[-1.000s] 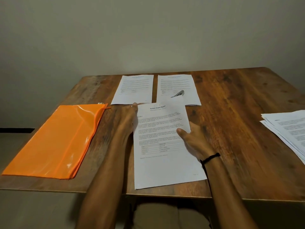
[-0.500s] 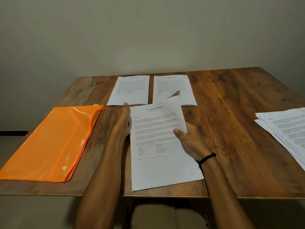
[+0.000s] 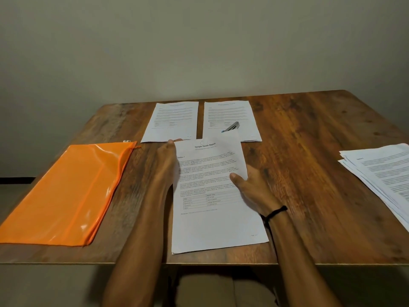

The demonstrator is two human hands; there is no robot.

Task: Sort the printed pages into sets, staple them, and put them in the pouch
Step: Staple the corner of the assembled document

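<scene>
Under front set (image 3: 212, 222), rt hand's (image 3: 250, 189) fingers hidden

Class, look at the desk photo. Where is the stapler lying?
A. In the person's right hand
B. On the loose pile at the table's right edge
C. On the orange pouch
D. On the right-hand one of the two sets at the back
D: the stapler lies on the back right set, while the right hand pinches only the front set.
</scene>
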